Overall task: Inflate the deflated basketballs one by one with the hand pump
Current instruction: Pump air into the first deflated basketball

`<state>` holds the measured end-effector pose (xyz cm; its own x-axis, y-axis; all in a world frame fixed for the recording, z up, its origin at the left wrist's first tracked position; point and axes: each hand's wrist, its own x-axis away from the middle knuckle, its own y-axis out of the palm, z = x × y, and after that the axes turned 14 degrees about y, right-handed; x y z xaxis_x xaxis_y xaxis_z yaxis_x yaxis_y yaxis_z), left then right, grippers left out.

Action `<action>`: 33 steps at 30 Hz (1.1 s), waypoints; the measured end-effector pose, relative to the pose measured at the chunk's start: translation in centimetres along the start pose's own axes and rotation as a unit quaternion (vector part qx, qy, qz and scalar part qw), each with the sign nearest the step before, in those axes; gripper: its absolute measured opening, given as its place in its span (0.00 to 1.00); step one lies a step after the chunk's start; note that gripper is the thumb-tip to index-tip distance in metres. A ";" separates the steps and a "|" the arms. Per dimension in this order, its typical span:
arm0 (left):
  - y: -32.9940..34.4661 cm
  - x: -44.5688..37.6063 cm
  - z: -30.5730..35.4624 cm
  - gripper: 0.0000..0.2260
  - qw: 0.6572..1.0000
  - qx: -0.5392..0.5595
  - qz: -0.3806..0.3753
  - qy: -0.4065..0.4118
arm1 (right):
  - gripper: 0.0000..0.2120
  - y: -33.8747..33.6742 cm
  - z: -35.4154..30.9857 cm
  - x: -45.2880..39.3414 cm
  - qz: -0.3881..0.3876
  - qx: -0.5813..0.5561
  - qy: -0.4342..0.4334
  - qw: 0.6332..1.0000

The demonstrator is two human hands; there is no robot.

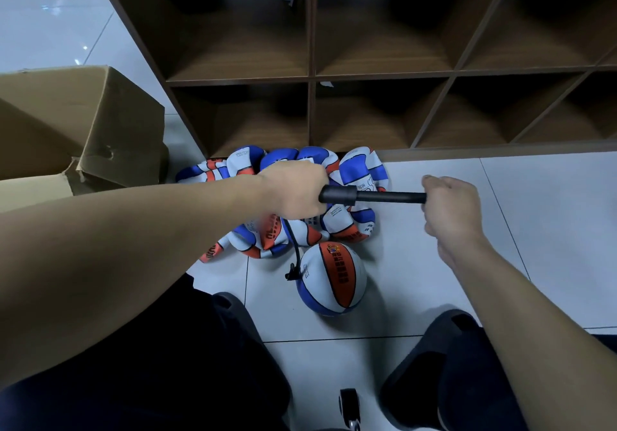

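Dark trouser knees [140, 364] are framing the tiled floor [534, 230]. Left hand [293, 193] is gripping the rigid pump barrel [337, 194]; right hand [450, 210] is curling round the extended rod's [390, 196] end. Its hose [293, 250] is feeding the firming ball [330, 278]. Limp, light flat balls [354, 170] are lying by the shelf [310, 77]; their print is unreadable.

I see the round ball [330, 280] on the floor [534, 230] between my feet. Just behind it lies the heap of flat balls [283, 170], against the shelf unit [367, 73]. The pump [370, 196] hangs above that heap, my left hand [293, 190] and right hand [450, 210] at its ends. The cardboard box [76, 123] sits left of the heap.
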<state>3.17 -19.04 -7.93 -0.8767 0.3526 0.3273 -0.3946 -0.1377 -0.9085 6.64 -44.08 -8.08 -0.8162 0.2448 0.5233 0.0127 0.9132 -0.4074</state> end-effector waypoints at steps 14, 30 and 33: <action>1.1 -0.8 1.2 0.06 1.000 -0.001 0.017 -0.004 | 0.19 3.1 0.5 1.7 0.057 -0.013 -0.070 0.996; 0.6 -0.3 1.8 0.07 0.996 -0.068 -0.012 0.048 | 0.17 6.9 2.8 4.0 -0.045 0.013 -0.072 0.996; 0.4 -0.1 1.3 0.07 0.996 -0.071 -0.017 0.049 | 0.21 7.3 3.0 3.7 -0.095 -0.004 -0.041 0.995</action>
<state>2.78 -20.36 -7.99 -0.8295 0.4445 0.3382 -0.3752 0.0051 -0.9269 2.03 -37.53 -11.36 -0.8485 0.0416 0.5275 -0.1406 0.9433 -0.3006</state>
